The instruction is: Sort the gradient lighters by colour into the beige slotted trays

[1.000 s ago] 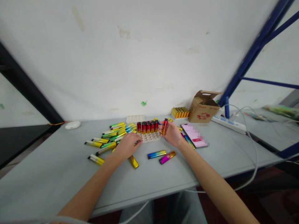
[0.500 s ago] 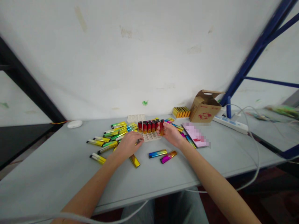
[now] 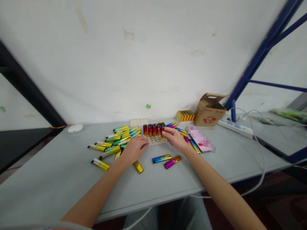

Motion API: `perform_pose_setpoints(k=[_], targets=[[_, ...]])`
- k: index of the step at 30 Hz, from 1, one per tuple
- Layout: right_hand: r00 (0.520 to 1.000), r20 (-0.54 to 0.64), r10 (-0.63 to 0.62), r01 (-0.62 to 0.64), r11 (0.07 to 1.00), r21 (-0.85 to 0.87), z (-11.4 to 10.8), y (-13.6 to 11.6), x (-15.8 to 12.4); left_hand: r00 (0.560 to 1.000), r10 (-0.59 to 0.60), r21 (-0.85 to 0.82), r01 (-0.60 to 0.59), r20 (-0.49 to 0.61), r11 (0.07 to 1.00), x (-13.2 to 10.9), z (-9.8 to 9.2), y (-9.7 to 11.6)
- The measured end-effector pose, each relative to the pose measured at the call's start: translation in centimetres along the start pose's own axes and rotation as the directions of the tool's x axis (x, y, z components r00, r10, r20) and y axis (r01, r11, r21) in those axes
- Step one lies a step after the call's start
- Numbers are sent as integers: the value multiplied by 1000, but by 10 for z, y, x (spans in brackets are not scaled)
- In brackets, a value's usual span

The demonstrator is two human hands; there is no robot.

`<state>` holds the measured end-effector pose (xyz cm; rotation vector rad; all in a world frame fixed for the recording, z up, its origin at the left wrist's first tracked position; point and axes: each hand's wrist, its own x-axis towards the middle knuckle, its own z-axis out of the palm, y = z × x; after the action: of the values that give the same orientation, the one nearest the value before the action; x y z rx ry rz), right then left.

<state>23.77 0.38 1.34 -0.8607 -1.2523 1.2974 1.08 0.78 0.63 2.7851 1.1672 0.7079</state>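
My right hand (image 3: pixel 176 138) pinches an upright red-and-gold cylinder (image 3: pixel 163 134) at the right end of a row. More red cylinders with dark tops (image 3: pixel 150 130) stand upright beside it in a pale tray with round holes (image 3: pixel 154 140). At the tray's front left corner, my left hand (image 3: pixel 135 147) has its fingers curled together. Something dark shows at those fingertips, too small to make out. Shiny yellow and green flat sticks (image 3: pixel 115 138) lie in a loose heap left of this hand. A gold stick (image 3: pixel 138 166) lies partly under it.
A blue-gold stick (image 3: pixel 161 158) and a magenta-orange stick (image 3: pixel 172 162) lie in front of the tray. To the right are a phone-like slab (image 3: pixel 200 140), a cardboard box (image 3: pixel 207 113), yellow cylinders (image 3: pixel 185 116) and a power strip (image 3: pixel 236 127). Another pale tray (image 3: pixel 139 122) is behind; a white case (image 3: pixel 75 128) sits left.
My right hand has moved slightly left with the red cylinder, bringing it in against the standing row and the tray. My left hand has stayed nearly in place.
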Motion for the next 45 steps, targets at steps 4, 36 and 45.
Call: perform_pose_setpoints(k=[4, 36, 45], targets=[[998, 11, -57, 58, 994, -93, -1, 0, -1, 1000, -8, -11, 8, -10, 1000, -1, -3, 1], [958, 90, -273, 274, 770, -576, -5, -19, -11, 994, -30, -6, 29, -103, 1000, -2, -7, -4], [911, 160, -381, 394, 687, -611, 17, -13, 7, 995, -52, 60, 58, -88, 997, -4, -3, 1]])
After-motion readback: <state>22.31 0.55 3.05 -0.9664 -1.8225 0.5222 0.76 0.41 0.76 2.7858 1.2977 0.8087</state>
